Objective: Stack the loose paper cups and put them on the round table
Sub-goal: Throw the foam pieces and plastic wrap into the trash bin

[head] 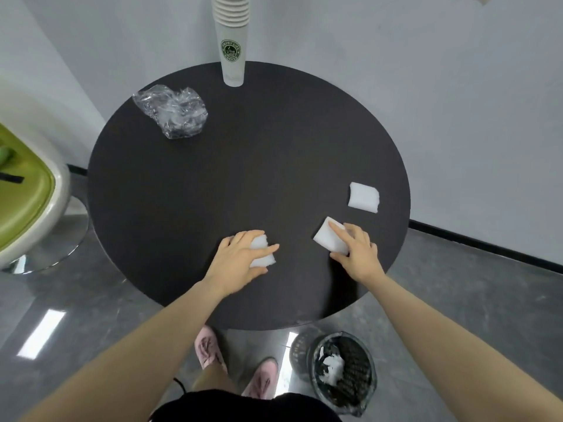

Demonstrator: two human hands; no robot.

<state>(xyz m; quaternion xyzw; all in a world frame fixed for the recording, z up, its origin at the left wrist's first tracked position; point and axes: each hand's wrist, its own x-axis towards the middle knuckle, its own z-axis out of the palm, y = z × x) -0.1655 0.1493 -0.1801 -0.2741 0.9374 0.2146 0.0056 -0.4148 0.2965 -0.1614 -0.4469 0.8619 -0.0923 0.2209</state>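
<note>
While both hands clasp white sponges, left hand (240, 254) and right hand (355, 249), the upright paper cup stack (232, 41) stands across the worktop (213, 184), left hand nearer.

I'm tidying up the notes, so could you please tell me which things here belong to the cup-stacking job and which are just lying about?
Job: stack of paper cups; round table.

Lying about: crumpled plastic wrap; three white sponges, two under hands; bin; green chair.
</note>
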